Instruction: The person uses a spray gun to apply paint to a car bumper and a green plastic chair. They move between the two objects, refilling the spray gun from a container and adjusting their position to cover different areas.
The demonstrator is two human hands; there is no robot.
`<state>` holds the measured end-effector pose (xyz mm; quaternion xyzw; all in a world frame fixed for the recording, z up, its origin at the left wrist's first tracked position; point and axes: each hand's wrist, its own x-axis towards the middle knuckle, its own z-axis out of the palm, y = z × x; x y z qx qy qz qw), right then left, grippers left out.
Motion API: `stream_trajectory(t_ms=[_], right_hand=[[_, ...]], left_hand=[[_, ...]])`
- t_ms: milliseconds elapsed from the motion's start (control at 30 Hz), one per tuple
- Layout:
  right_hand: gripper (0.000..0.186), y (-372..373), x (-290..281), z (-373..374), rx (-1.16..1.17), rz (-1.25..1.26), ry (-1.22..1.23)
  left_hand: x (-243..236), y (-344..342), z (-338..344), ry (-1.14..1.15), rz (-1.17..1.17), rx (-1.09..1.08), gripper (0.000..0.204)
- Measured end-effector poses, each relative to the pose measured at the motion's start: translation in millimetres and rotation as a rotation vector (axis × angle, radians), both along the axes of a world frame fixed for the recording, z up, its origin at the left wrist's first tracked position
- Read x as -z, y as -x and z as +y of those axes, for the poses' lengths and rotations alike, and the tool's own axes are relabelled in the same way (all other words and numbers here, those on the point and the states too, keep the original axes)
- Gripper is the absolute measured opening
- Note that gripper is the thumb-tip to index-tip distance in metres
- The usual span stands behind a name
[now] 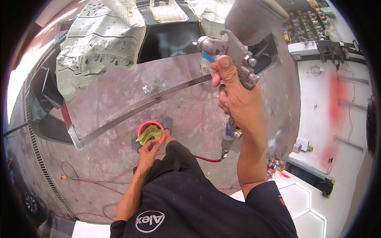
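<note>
Raised close to the camera, my right hand [239,93] is wrapped round the handle of a metal spray gun [236,51] with a large grey cup on top. A red hose [208,160] runs from the fitting under its handle. Lower down, my left hand [147,156] has its fingers curled together at the near rim of a round red tub [142,127]. A crumpled yellow-green cloth [150,135] lies in the tub and hangs over its rim. Whether the fingers hold the rim, the cloth or something else is hidden.
Ahead stands a glossy black panel [168,39] with newspaper masking [99,47] around it. A long, bent grey strip [131,113] crosses before me. Thin hose loops [73,180] lie on the stained floor at left, by a drain grate [43,166]. At right, containers [274,166] stand near a red-marked white wall [337,107].
</note>
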<state>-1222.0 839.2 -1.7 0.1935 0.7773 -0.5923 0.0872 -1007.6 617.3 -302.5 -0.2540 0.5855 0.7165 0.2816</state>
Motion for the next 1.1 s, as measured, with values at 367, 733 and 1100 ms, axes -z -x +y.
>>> stream_trajectory(t_ms=[367,733,1100], right_hand=[[0.061,9.1,-28.5,28.5,0.029,0.091,-0.118],[0.058,26.7,-39.5,-40.6,-0.337,0.065,-0.014],[0.069,59.8,-104.0,-68.7,-0.346,-0.165,-0.281]], left_hand=[[-3.8,13.5,6.8,0.015,0.036,0.022,0.033],[-2.6,3.2,-6.5,0.016,0.018,-0.067,0.034],[-10.4,16.4,-0.5,-0.019,-0.018,-0.024,0.030]])
